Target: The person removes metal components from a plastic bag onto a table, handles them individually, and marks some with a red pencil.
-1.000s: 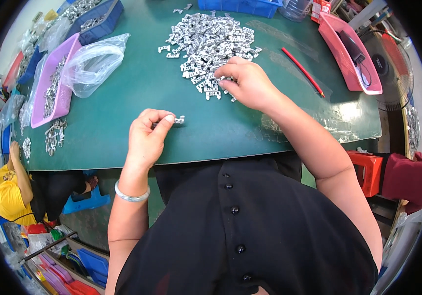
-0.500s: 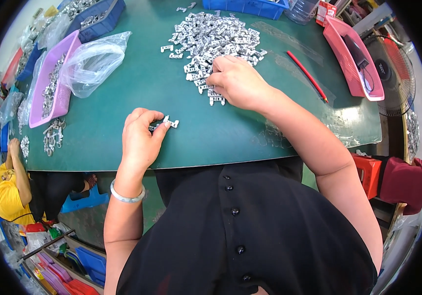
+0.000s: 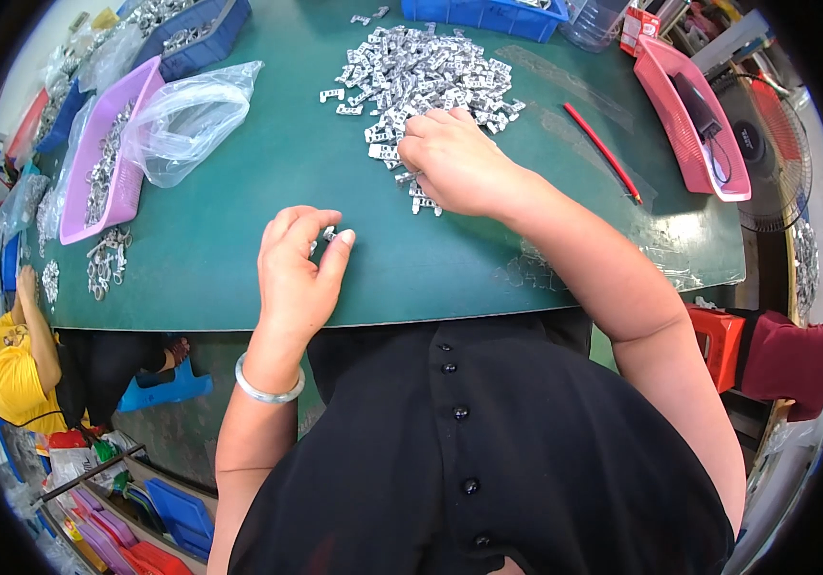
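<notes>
A heap of small silver-grey metal parts point(image 3: 426, 72) lies on the green table. At its near edge my right hand point(image 3: 455, 165) is closed, palm down, with a small metal part point(image 3: 406, 178) at its fingertips. A few more parts point(image 3: 424, 204) lie just below that hand. To the left and nearer to me, my left hand point(image 3: 295, 264) pinches another small metal part point(image 3: 329, 233) between thumb and fingers, over the tabletop. Its fingers hide most of that part.
A purple basket point(image 3: 131, 187) of metal pieces and a clear plastic bag point(image 3: 177, 158) lie left. Blue bins point(image 3: 205, 48) stand farther back. On the right are a red pencil point(image 3: 603, 153), a pink basket point(image 3: 665, 125) and a fan point(image 3: 766, 144). A person in yellow point(image 3: 19, 374) sits far left.
My left hand has shifted a little right, and its part now shows less between the fingers. My right hand has drawn slightly left and stays at the heap's near edge.
</notes>
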{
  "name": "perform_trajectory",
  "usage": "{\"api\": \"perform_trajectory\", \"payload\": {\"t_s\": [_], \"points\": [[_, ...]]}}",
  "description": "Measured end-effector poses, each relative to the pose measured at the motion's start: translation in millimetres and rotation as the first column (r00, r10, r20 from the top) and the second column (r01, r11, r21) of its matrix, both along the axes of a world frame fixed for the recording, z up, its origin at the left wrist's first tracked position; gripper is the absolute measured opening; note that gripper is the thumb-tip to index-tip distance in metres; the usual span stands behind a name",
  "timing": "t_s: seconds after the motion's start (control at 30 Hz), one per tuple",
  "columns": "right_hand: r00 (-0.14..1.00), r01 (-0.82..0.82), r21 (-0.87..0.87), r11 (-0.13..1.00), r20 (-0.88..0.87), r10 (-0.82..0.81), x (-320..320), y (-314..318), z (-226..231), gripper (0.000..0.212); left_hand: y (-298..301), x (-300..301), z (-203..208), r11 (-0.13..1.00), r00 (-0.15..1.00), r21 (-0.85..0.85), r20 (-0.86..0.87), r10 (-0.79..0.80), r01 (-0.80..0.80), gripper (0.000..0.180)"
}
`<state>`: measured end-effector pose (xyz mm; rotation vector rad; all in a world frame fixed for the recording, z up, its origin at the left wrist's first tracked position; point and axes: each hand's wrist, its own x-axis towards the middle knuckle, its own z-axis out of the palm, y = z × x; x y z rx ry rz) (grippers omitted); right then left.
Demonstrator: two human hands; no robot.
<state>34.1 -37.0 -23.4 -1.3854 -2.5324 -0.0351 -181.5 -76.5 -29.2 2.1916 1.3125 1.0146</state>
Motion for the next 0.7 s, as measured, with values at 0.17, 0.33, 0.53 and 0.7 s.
{"api": "perform_trajectory", "payload": {"t_s": [0.17, 0.33, 0.53, 0.7], "points": [[0.971, 0.026, -0.039, 0.999, -0.237, -0.035, 7.5, -4.1, 10.1, 0.015, -9.2, 14.9, 2.9, 0.987, 0.975, -0.15, 0.22, -0.024, 0.058, 0.015], [0.252, -0.33, -0.559, 0.761, -0.829, -0.499, -2.9, -41.4, 19.9, 0.028, -21.1, 31.9, 0.6, 0.807, 0.784, -0.491, 0.617, 0.058, 0.327, 0.02], [-0.143, -0.44, -0.497, 0.748, -0.784, -0.604, -10.7, -82.5, 6.7, 0.015, -30.7, 53.1, 3.6, 0.707, 0.68, -0.511, 0.731, 0.058, 0.489, 0.015], [-0.265, -0.418, -0.485, 0.768, -0.744, -0.614, -11.7, -88.1, 6.2, 0.011, -33.9, 55.2, 6.2, 0.644, 0.722, -0.611, 0.679, 0.13, 0.459, 0.011]]}}
